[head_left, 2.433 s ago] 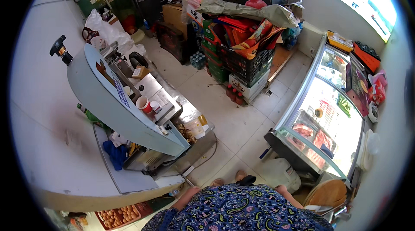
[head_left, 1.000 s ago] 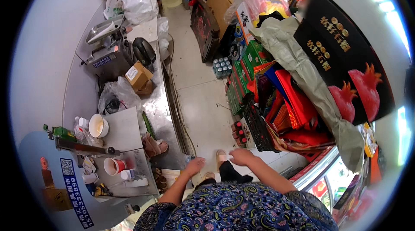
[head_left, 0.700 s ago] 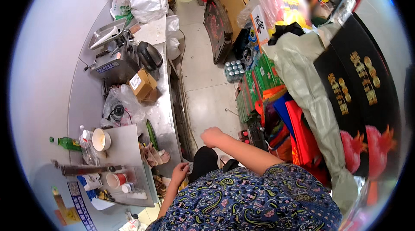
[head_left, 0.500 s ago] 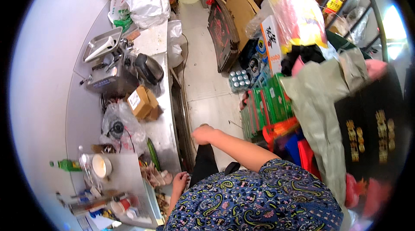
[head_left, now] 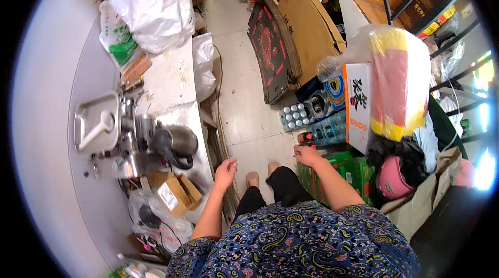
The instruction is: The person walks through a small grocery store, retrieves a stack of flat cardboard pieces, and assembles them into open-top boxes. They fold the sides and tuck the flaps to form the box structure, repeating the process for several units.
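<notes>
My left hand hangs over the floor beside the metal counter's front edge. Its fingers are loosely bent and apart, with nothing in them. To the right, my right hand hangs above the green boxes, close to a dark bottle with a red cap. The fingers there are half curled and partly turned from view; I see no object in them. Both arms reach forward from my patterned top, with my feet showing between them.
The counter on the left carries an electric kettle, a steel machine with a tray, an open cardboard box and plastic bags. Flattened cardboard, packed drinks, a white carton and a black railing line the right.
My view has moved forward along the passage. My left hand has swung forward and up from beside my body; my right hand has moved from in front of me out to the right.
</notes>
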A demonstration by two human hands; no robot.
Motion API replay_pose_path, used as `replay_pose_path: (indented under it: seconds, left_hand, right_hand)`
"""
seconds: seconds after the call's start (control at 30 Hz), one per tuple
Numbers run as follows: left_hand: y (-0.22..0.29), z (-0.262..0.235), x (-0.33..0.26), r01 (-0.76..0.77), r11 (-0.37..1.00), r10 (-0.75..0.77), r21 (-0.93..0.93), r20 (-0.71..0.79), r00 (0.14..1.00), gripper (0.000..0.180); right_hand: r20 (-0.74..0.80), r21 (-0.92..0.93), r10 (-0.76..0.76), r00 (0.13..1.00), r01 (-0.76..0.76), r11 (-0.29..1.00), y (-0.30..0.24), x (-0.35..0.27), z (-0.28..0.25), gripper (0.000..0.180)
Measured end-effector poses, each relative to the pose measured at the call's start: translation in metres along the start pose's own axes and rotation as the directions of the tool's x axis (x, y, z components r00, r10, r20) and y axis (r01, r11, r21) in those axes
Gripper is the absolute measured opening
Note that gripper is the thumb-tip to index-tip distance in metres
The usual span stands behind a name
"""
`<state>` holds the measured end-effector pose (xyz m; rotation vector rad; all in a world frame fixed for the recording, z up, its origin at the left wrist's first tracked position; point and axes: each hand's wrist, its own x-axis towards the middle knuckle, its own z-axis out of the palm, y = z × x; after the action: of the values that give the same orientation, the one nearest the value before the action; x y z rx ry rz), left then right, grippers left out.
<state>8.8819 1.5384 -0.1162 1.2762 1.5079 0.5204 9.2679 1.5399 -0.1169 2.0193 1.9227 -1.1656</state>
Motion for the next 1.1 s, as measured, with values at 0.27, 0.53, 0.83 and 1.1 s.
replay_pose_path:
  seconds: [0.27, 0.53, 0.83, 1.1]
  left_hand:
    - [0.036, -0.052, 0.150, 0.229, 0.932, -0.253, -0.281, -0.052, 0.966, 0.038]
    - [0.080, -0.006, 0.308, 0.366, 0.900, -0.351, -0.238, 0.105, 0.930, 0.026]
    - [0.165, 0.141, 0.591, 0.179, 0.968, -0.114, -0.178, 0.322, 0.940, 0.031]
    - [0.176, 0.245, 0.671, 0.433, 0.864, -0.303, -0.255, 0.422, 0.854, 0.050]
  right_hand:
    - [0.052, 0.014, 0.128, 0.990, -0.129, 0.991, 0.026, 0.141, -0.083, 0.043]
    - [-0.231, 0.263, 0.172, 0.958, -0.108, 0.959, 0.015, 0.355, -0.157, 0.059]
    - [-0.400, 0.184, 0.375, 0.836, -0.328, 0.927, 0.035, 0.476, -0.190, 0.075]
    - [-0.501, 0.080, 0.398, 0.769, -0.417, 0.905, 0.037, 0.488, -0.161, 0.078]
